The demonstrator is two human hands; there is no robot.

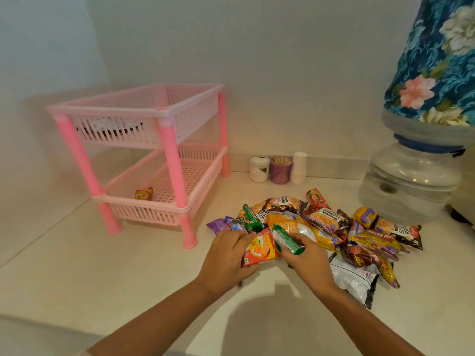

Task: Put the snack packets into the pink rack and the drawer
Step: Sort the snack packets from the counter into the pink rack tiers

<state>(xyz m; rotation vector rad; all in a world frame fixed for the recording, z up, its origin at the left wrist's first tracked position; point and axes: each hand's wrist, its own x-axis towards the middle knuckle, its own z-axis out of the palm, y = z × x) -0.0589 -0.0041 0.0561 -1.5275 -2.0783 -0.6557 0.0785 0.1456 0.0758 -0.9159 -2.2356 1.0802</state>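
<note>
A pink two-tier rack stands in the counter's back left corner. Its top basket holds a dark and white packet; a small orange packet lies in the bottom basket. A heap of snack packets is spread on the counter to the right of the rack. At the heap's near left edge, my left hand grips an orange biscuit packet, and my right hand grips a green packet. No drawer is in view.
A water bottle dispenser with a floral cover stands at the right. A white jar, a purple toothpick holder and a white container line the back wall. Bare counter lies in front of the rack.
</note>
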